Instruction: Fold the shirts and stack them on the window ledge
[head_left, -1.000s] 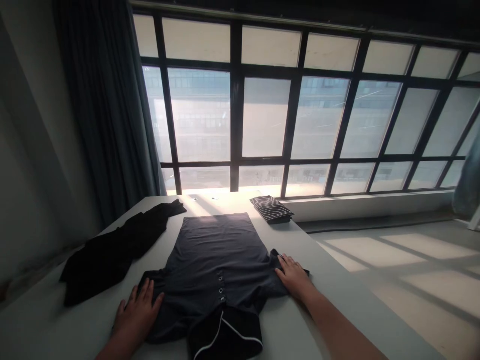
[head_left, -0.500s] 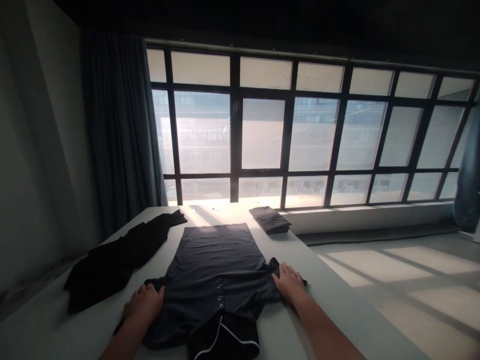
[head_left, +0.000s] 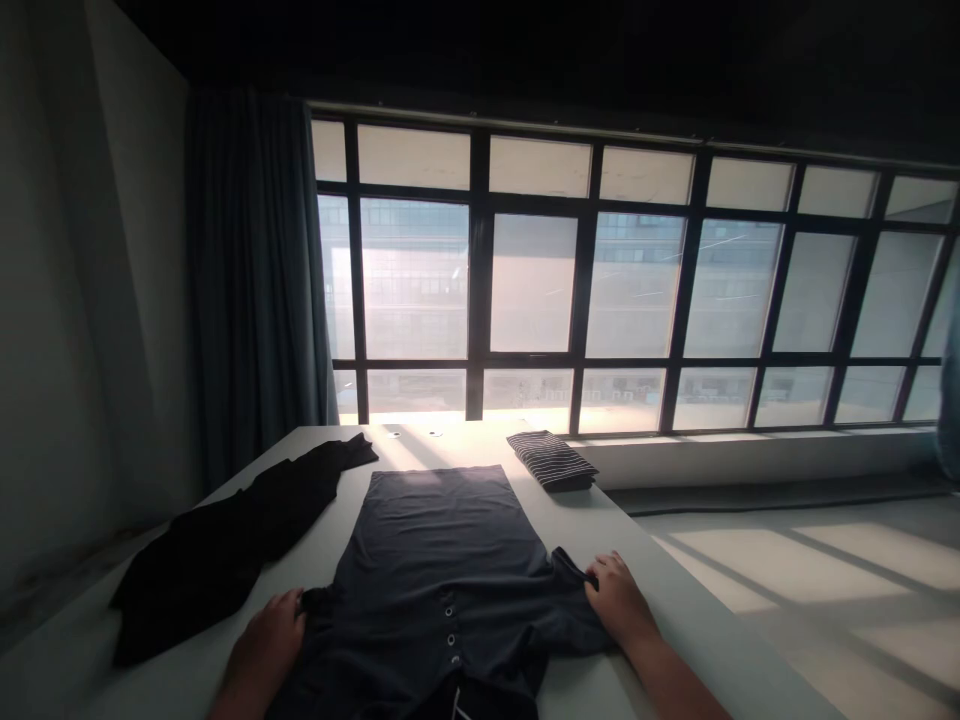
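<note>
A dark navy-grey polo shirt (head_left: 442, 540) lies spread on the table, its hem toward the window and its buttoned placket toward me. The dark collar with white trim is partly cut off by the bottom edge of the view. My left hand (head_left: 266, 640) is closed on the edge of the sleeve at left. At the other side my right hand (head_left: 619, 598) pinches the opening of the right-hand sleeve, pulling it outward. Light wrinkles cross the shirt's body.
The white table (head_left: 697, 640) runs toward the window. A black garment (head_left: 225, 545) lies loosely along its left side. A folded black-and-white striped garment (head_left: 551, 460) sits near the far right edge. Beyond are a dark curtain (head_left: 259, 270) and sunlit floor (head_left: 825, 580).
My right hand has moved outward, drawing the sleeve right and opening its cuff. My left hand has shifted slightly outward with its sleeve. The view has tilted up, so less collar shows.
</note>
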